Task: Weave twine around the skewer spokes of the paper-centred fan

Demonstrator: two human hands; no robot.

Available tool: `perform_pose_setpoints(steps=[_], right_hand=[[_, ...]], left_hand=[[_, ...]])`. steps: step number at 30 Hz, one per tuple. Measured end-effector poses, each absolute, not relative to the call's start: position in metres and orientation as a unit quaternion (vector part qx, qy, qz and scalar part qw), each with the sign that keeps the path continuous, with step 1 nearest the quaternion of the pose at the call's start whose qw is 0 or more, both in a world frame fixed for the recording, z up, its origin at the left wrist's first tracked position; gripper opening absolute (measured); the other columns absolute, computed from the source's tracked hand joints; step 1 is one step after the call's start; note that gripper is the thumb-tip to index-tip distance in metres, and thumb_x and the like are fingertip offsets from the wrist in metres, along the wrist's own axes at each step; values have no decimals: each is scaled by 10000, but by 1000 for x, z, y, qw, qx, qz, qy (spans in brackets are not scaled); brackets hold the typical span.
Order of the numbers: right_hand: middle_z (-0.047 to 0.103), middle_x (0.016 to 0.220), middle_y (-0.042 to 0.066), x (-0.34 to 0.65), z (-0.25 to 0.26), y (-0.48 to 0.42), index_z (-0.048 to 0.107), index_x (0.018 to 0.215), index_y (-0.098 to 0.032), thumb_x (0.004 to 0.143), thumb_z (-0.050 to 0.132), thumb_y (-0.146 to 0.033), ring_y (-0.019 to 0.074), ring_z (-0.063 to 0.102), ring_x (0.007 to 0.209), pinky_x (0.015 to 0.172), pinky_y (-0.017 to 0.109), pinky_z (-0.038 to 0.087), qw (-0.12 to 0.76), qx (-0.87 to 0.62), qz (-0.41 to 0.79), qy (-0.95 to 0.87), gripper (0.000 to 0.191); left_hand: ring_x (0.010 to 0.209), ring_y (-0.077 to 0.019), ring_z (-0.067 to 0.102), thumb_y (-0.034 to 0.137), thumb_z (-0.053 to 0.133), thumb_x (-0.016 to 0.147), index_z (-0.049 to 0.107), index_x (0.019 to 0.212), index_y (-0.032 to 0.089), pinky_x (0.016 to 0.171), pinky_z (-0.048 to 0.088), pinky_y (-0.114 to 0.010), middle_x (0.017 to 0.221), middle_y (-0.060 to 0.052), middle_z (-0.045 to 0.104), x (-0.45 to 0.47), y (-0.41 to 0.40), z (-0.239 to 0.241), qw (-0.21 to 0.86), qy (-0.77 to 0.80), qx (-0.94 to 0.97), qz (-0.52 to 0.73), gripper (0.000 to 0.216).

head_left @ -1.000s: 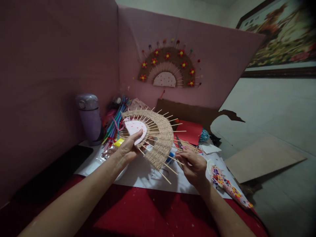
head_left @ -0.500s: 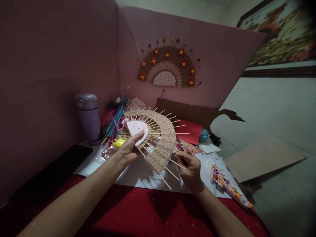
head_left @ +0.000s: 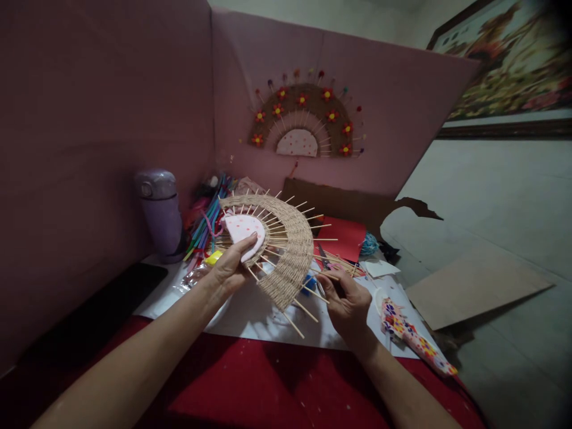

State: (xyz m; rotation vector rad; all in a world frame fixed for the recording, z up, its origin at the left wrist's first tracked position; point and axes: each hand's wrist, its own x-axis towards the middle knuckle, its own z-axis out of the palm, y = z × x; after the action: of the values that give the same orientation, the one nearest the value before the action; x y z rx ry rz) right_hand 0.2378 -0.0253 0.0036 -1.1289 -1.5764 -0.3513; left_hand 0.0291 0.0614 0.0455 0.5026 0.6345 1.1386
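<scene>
My left hand [head_left: 232,262] grips a half-round woven fan [head_left: 297,238] by its white, red-dotted half-circle centre [head_left: 245,229], thumb on top and fingers hidden beneath. Thin wooden sticks spread out from that centre through a band of tan twine, their bare ends poking past the outer edge. Beside the lower right edge, my right hand [head_left: 348,298] is closed in a pinch among the stick ends. What its fingertips hold is too small to make out.
A purple bottle [head_left: 159,214] stands left by coloured pipe cleaners [head_left: 208,223]. Behind the fan are red sheets [head_left: 342,238], scissors [head_left: 322,257] and blue yarn [head_left: 370,244]. A flower-patterned glue gun [head_left: 415,339] lies right. A finished flowered fan [head_left: 308,98] hangs on the pink panel.
My right hand has drawn away from the woven edge, slightly to the right. The fan has shifted a little left and up in my left hand. A blue object now shows behind its edge.
</scene>
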Motion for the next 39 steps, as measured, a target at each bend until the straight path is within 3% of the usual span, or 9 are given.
perform_pose_setpoints(steps=[5, 11, 22, 31, 39], right_hand=[[631, 687, -5, 241, 4, -26, 594, 815, -190, 784, 618, -191, 101, 554, 534, 523, 215, 449, 562, -474, -213, -643, 39], [652, 800, 41, 243, 11, -26, 586, 910, -199, 792, 566, -108, 158, 624, 754, 626, 265, 498, 566, -436, -257, -651, 150], [635, 775, 31, 248, 17, -23, 606, 855, -202, 796, 597, -161, 163, 602, 734, 647, 282, 481, 578, -457, -261, -623, 72], [617, 726, 22, 248, 10, -22, 614, 818, -184, 818, 579, -230, 142, 572, 632, 557, 252, 447, 596, -509, -164, -599, 57], [632, 735, 30, 248, 11, -22, 618, 830, -192, 809, 588, -208, 149, 585, 650, 562, 254, 459, 580, -486, -214, -618, 40]], left_hand=[[564, -164, 638, 117, 632, 730, 627, 926, 104, 520, 524, -263, 722, -72, 697, 28, 62, 46, 771, 282, 239, 518, 196], [532, -170, 628, 114, 634, 726, 620, 970, 103, 502, 517, -268, 677, -80, 693, 27, 60, 51, 771, 303, 219, 516, 245], [533, -161, 626, 93, 635, 722, 616, 966, 101, 501, 517, -254, 674, -74, 689, 28, 60, 52, 773, 307, 222, 509, 245], [510, -155, 619, 102, 614, 745, 616, 911, 92, 470, 509, -247, 659, -80, 684, 28, 58, 53, 768, 313, 231, 509, 166], [506, -150, 612, 98, 639, 721, 615, 966, 104, 475, 507, -247, 660, -66, 680, 28, 58, 53, 776, 307, 210, 510, 246]])
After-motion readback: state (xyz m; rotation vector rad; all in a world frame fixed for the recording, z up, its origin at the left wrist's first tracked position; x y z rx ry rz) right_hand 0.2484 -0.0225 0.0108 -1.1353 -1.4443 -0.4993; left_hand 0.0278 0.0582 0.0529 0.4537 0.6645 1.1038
